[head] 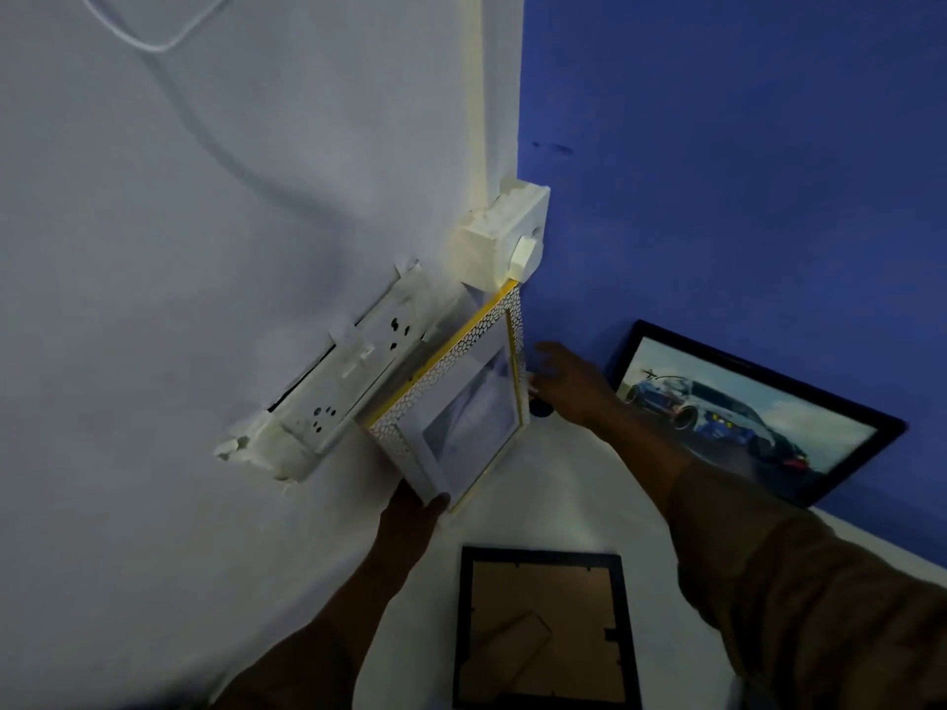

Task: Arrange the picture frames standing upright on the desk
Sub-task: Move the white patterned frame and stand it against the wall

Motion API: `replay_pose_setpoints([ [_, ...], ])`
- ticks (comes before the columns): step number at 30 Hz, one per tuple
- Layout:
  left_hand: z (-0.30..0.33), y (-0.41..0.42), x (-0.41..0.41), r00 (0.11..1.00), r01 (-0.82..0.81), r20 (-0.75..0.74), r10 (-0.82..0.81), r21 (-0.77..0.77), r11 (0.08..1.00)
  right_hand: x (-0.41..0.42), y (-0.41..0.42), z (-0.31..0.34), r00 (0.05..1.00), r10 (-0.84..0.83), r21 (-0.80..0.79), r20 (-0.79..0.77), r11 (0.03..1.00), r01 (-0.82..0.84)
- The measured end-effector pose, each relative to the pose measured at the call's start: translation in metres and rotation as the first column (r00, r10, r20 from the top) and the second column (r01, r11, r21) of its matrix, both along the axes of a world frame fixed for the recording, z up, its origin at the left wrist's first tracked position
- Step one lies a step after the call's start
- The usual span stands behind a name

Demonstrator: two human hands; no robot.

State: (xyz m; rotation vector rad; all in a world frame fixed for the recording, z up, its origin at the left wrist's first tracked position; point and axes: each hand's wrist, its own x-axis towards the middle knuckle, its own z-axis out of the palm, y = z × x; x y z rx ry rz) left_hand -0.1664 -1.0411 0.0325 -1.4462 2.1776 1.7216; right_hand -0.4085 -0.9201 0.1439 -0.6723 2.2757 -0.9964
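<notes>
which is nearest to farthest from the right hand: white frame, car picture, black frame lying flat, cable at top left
1. white frame: just left of the right hand, in the corner; the left hand holds its lower corner.
2. car picture: to its right, leaning on the blue wall.
3. black frame: below, back side up on the desk.
4. cable: high on the white wall.

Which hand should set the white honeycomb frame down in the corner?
Probably the left hand: it already grips the white frame by its lower corner. The right hand is open beside the frame's far edge.
</notes>
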Motion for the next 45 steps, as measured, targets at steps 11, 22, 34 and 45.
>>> replay_pose_setpoints([
  [11, -0.034, -0.024, 0.018, 0.840, 0.461, 0.131, -0.527, -0.684, 0.565, -0.003, 0.000, -0.022, 0.986, -0.063, -0.206, -0.152, 0.978, 0.030],
  [22, 0.067, 0.048, 0.027, 0.944, 0.112, -0.271, -0.189, -0.275, 0.955, 0.027, 0.126, 0.015, 0.946, -0.266, -0.264, -0.187, 0.941, 0.213],
  [34, 0.213, 0.172, 0.034, 0.874, 0.092, -0.404, -0.268, -0.404, 0.910, 0.078, 0.316, 0.068, 0.870, -0.486, -0.197, 0.079, 0.848, 0.492],
  [45, 0.286, 0.267, 0.012, 0.753, 0.508, 0.151, -0.641, -0.751, 0.421, 0.161, 0.414, 0.170, 0.670, -0.399, -0.405, -0.626, 0.901, 0.157],
])
